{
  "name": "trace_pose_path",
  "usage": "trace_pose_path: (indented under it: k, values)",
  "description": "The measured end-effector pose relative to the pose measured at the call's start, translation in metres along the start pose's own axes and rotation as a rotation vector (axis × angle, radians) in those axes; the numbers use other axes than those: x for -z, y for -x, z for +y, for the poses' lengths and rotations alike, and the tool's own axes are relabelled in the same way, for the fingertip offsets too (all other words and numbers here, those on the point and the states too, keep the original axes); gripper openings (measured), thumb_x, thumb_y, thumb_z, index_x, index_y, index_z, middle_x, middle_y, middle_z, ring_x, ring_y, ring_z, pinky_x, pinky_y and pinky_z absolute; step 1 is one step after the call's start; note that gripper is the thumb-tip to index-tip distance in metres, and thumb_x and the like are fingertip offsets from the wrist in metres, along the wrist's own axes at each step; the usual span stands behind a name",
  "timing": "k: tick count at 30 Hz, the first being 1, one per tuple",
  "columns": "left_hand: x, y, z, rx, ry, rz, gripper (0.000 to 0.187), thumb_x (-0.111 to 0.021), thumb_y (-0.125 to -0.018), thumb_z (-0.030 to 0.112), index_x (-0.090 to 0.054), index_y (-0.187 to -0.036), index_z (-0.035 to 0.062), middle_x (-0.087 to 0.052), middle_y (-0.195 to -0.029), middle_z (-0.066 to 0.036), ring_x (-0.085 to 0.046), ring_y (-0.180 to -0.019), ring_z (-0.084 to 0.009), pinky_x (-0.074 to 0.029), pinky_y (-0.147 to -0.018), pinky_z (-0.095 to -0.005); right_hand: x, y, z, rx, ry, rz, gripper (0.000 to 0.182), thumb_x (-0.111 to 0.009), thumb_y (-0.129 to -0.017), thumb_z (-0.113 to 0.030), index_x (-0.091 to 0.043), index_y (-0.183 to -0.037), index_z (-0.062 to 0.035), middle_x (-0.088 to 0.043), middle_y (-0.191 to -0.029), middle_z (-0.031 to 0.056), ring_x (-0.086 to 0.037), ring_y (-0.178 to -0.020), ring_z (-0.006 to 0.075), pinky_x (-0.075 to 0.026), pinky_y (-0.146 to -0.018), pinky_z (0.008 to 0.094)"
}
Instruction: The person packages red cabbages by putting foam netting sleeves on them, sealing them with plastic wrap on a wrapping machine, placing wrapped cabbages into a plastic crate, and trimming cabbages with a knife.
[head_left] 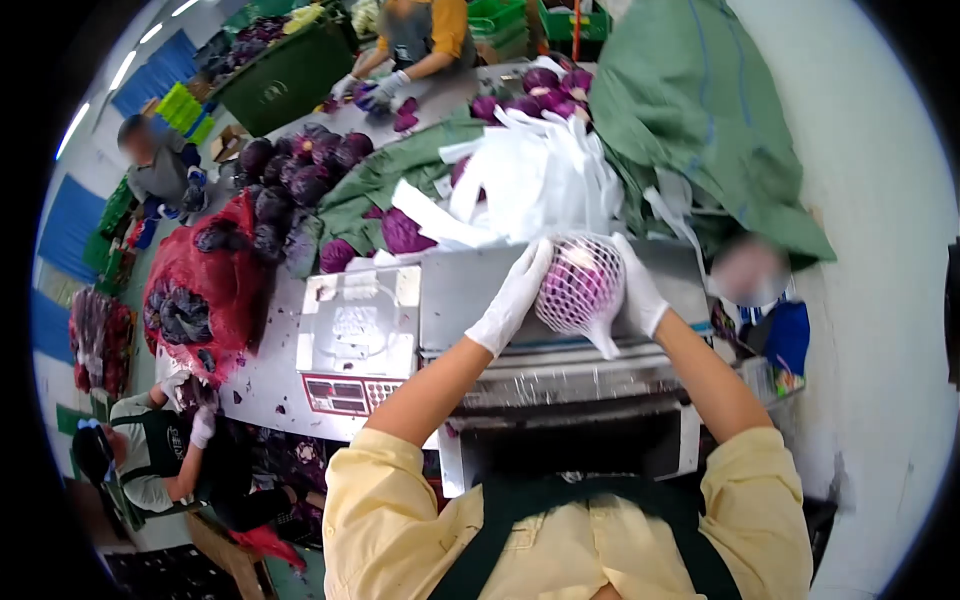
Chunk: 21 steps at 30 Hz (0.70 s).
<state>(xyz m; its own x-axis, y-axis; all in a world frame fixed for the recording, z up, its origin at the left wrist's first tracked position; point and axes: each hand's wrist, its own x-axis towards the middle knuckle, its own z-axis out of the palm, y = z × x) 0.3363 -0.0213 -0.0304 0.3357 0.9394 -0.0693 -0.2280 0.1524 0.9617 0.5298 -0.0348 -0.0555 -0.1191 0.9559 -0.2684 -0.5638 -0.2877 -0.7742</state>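
Observation:
A purple cabbage (pixel 578 286) in a white foam net is held between my two gloved hands, above the metal surface of a wrapping machine (pixel 470 300). My left hand (pixel 515 298) presses on its left side, and my right hand (pixel 640 285) on its right side. The net's gathered end hangs down toward me. Just beyond lies a heap of white foam nets (pixel 540 175). To the left stands a scale (pixel 358 325) with a red-edged keypad. Loose purple cabbages (pixel 405 230) lie behind the scale.
Dark cabbages (pixel 310 165) are piled at the left, by a red mesh sack (pixel 215 280). A large green sack (pixel 700 110) stands at the right, near the wall. Co-workers in gloves are across the table (pixel 275 385) and at the left. A green bin (pixel 285 85) stands behind.

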Motion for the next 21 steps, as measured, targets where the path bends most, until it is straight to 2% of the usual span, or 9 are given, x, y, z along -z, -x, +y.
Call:
trace_pose_path:
  k: [2, 4, 7, 8, 10, 12, 16, 18, 21]
  values:
    - [-0.007, 0.005, 0.006, 0.384, 0.319, 0.029, 0.047, -0.043, -0.102, 0.040, -0.053, -0.128, 0.0015, -0.063, -0.115, -0.010, -0.061, -0.100, -0.0172, -0.049, -0.090, -0.0316, -0.009, 0.012, 0.005, -0.034, -0.087, 0.077, 0.043, -0.047, -0.099, -0.040, -0.061, -0.115, -0.0027, -0.068, -0.106, 0.0055, -0.062, -0.093, 0.0147, -0.049, -0.087, 0.0319]
    - [-0.003, 0.015, -0.010, 0.457, 0.379, 0.013, 0.050, -0.041, -0.102, 0.041, -0.052, -0.127, -0.0007, -0.064, -0.115, -0.012, -0.063, -0.097, -0.0179, -0.051, -0.088, -0.0319, -0.025, 0.035, 0.004, -0.154, -0.030, 0.226, 0.042, -0.050, -0.096, -0.041, -0.064, -0.109, -0.0035, -0.069, -0.100, 0.0059, -0.062, -0.087, 0.0138, -0.049, -0.081, 0.0318]
    - [0.000, 0.023, -0.036, 0.262, 0.161, 0.137, 0.056, -0.038, -0.102, 0.044, -0.053, -0.127, -0.0045, -0.063, -0.116, -0.014, -0.061, -0.103, -0.0191, -0.047, -0.093, -0.0318, -0.027, 0.042, -0.003, -0.016, 0.279, 0.352, 0.039, -0.048, -0.094, -0.033, -0.064, -0.096, 0.0021, -0.067, -0.089, 0.0072, -0.059, -0.081, 0.0157, -0.048, -0.076, 0.0334]
    - [0.001, 0.021, -0.036, 0.262, 0.141, 0.158, 0.058, -0.038, -0.102, 0.044, -0.052, -0.127, -0.0059, -0.063, -0.116, -0.014, -0.060, -0.105, -0.0197, -0.045, -0.095, -0.0323, 0.002, 0.018, 0.008, 0.147, 0.450, 0.234, 0.039, -0.047, -0.093, -0.032, -0.065, -0.096, 0.0027, -0.068, -0.091, 0.0121, -0.062, -0.083, 0.0233, -0.048, -0.078, 0.0346]
    - [-0.008, 0.038, -0.006, 0.084, -0.283, 0.220, 0.058, -0.042, -0.100, 0.046, -0.051, -0.131, -0.0020, -0.060, -0.122, -0.021, -0.059, -0.108, -0.0258, -0.043, -0.098, -0.0340, 0.019, 0.007, -0.003, 0.507, 0.898, 0.201, 0.034, -0.049, -0.093, -0.029, -0.067, -0.098, -0.0007, -0.068, -0.094, 0.0172, -0.063, -0.088, 0.0322, -0.047, -0.082, 0.0355]
    - [0.017, 0.039, -0.025, -0.220, -0.692, 0.321, 0.048, -0.050, -0.098, 0.039, -0.053, -0.132, 0.0048, -0.057, -0.126, -0.019, -0.060, -0.106, -0.0269, -0.046, -0.095, -0.0351, 0.025, 0.028, -0.030, 0.526, 1.041, 0.153, 0.029, -0.051, -0.092, -0.027, -0.068, -0.102, -0.0061, -0.067, -0.100, 0.0176, -0.062, -0.095, 0.0359, -0.047, -0.086, 0.0363]
    - [0.055, 0.133, 0.045, -0.438, -1.129, 0.005, 0.044, -0.066, -0.087, 0.020, -0.056, -0.130, 0.0162, -0.059, -0.121, -0.010, -0.065, -0.090, -0.0265, -0.053, -0.082, -0.0365, 0.028, 0.120, -0.082, 0.900, 1.687, -0.143, 0.039, -0.066, -0.083, -0.022, -0.060, -0.121, -0.0141, -0.060, -0.107, 0.0118, -0.061, -0.091, 0.0295, -0.050, -0.080, 0.0395]
    - [0.095, 0.157, 0.048, -0.588, -1.682, -0.223, 0.051, -0.068, -0.080, 0.013, -0.056, -0.129, 0.0156, -0.056, -0.122, -0.013, -0.063, -0.094, -0.0296, -0.053, -0.079, -0.0392, 0.043, 0.150, -0.103, 0.949, 2.099, -0.382, 0.055, -0.072, -0.076, -0.025, -0.056, -0.128, -0.0189, -0.059, -0.108, 0.0094, -0.060, -0.087, 0.0280, -0.050, -0.077, 0.0397]
    - [0.116, 0.170, 0.049, -0.484, -1.913, -0.397, 0.063, -0.071, -0.075, 0.016, -0.050, -0.134, 0.0269, -0.057, -0.123, -0.009, -0.067, -0.079, -0.0266, -0.055, -0.061, -0.0406, 0.065, 0.165, -0.100, 0.808, 2.481, -0.560, 0.066, -0.074, -0.071, -0.030, -0.051, -0.133, -0.0301, -0.055, -0.099, 0.0045, -0.060, -0.083, 0.0223, -0.050, -0.067, 0.0353]
